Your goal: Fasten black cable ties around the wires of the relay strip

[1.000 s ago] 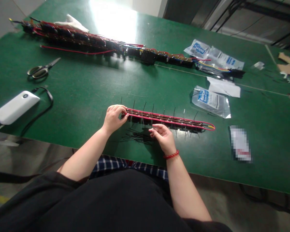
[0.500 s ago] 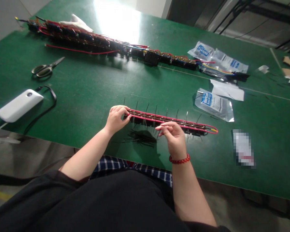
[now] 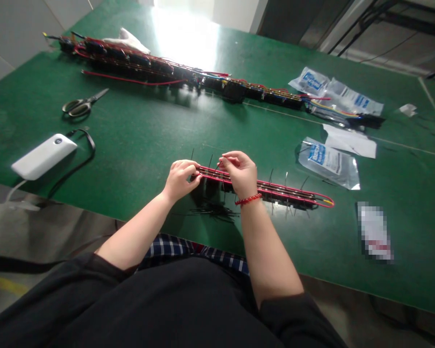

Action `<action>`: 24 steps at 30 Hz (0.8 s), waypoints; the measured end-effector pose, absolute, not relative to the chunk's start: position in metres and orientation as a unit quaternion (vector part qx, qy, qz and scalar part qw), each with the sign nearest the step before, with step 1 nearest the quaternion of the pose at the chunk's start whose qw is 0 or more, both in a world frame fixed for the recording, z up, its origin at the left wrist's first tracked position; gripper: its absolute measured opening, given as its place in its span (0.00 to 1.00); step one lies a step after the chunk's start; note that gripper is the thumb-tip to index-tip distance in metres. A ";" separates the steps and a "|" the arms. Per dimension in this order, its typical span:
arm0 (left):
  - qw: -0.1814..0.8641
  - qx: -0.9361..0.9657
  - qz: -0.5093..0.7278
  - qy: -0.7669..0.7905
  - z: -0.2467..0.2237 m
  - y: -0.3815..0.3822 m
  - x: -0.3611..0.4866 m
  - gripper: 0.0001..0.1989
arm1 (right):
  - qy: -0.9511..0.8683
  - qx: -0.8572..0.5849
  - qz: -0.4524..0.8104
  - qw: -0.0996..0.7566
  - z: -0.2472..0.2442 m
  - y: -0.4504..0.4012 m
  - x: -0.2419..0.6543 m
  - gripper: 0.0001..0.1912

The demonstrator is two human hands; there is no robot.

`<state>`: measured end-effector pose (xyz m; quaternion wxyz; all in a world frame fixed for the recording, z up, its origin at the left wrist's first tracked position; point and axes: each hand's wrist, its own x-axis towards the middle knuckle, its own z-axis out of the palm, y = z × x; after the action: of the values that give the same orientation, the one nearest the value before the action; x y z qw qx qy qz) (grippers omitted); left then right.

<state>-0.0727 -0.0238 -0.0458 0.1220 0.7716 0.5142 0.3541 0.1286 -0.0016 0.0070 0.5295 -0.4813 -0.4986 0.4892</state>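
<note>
A long, narrow black assembly (image 3: 288, 193), edged with red wire looped at its right end, lies in front of me. Thin black cable ties stick up and down along it. My left hand (image 3: 180, 181) pinches its left end between thumb and fingers. Over the left-middle part of the assembly, my right hand (image 3: 243, 175) is closed in a pinch at one upright cable tie (image 3: 218, 166). The right hand hides part of the wires beneath. A pile of loose black cable ties (image 3: 215, 211) lies on the near side.
A longer wired assembly (image 3: 181, 72) stretches across the back of the green table (image 3: 159, 125). Scissors (image 3: 80, 107) and a white device with a cable (image 3: 43, 157) lie left. Clear plastic bags (image 3: 329, 162), white paper (image 3: 351, 140) and a blurred packet (image 3: 374, 232) are at right.
My right hand has moved up and left, from the near side of the assembly to above it. My left hand keeps its hold on the left end. The whole view has shifted slightly.
</note>
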 end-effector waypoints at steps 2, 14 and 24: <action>0.123 0.771 0.350 0.517 -0.045 -0.024 -0.073 0.06 | -0.506 -0.485 0.482 0.526 0.001 0.006 0.124 0.12; 0.133 0.769 0.346 0.521 -0.042 -0.025 -0.071 0.06 | -0.556 -0.539 0.429 0.465 -0.027 0.011 0.121 0.09; 0.115 0.775 0.353 0.512 -0.044 -0.025 -0.072 0.05 | -0.679 -0.546 0.289 0.397 -0.014 0.010 0.122 0.04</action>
<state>-0.0717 -0.0253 -0.0442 0.1151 0.7746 0.5120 0.3530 0.1216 0.0097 -0.0137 0.3969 -0.5456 -0.6792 0.2888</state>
